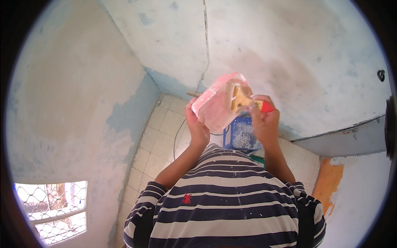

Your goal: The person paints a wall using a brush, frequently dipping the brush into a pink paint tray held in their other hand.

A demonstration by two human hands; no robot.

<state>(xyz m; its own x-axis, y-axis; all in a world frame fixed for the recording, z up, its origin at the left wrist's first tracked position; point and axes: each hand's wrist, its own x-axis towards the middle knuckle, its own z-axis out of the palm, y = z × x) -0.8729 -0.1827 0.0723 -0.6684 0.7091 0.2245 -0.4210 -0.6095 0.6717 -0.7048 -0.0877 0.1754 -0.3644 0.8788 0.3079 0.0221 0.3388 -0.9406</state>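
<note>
Yellow-and-red brush [244,101], prob. light w/ soft bristles, sits at pink tub's [217,109] R side; R hand [266,120] fingers closed round handle, best hold. L hand [197,129] fingers grip tub's L edge; tub prob. light, stiff, slippery if wet. Blue plastic item [244,134] below, nr tiled floor [159,118].

The pink tray [216,112] looks like smooth plastic, its rim smeared with a whitish coating. The brush [241,102] seems wooden and pale, with a smooth red handle end (blur hides any grain). The blue item [242,142] looks plastic, roughened by white spatter. The wall [289,29] is matt and chalky, the floor [139,162] tile, the striped shirt [231,202] soft cloth.
</note>
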